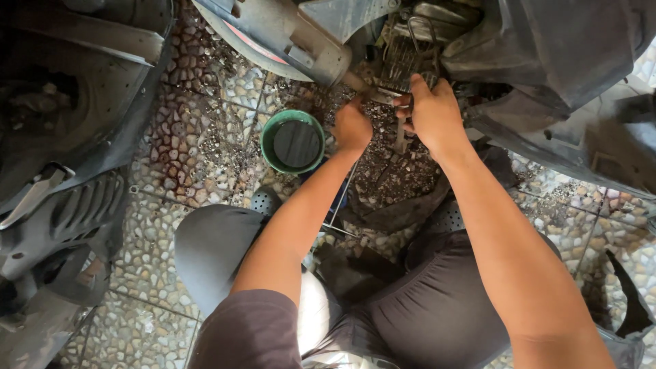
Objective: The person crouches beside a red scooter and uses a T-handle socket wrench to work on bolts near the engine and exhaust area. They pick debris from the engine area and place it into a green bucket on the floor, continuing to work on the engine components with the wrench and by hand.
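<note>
I squat beside a scooter whose underside and engine (410, 48) fill the top of the head view. My left hand (352, 126) is closed around a small metal part just below the engine, near the end of the grey exhaust pipe (311, 51). My right hand (432, 113) reaches up against the engine's finned metal, fingers curled on a thin metal tool or lever. What exactly each hand grips is partly hidden by the fingers. A green round pan (294, 142) holding dark liquid sits on the floor left of my left hand.
The floor is pebble-pattern tile (205, 137), stained dark and littered with grit under the engine. Black plastic body panels (61, 137) lie at the left. The scooter's dark body panel (574, 82) looms at the right. A dark rag (403, 212) lies before my knees.
</note>
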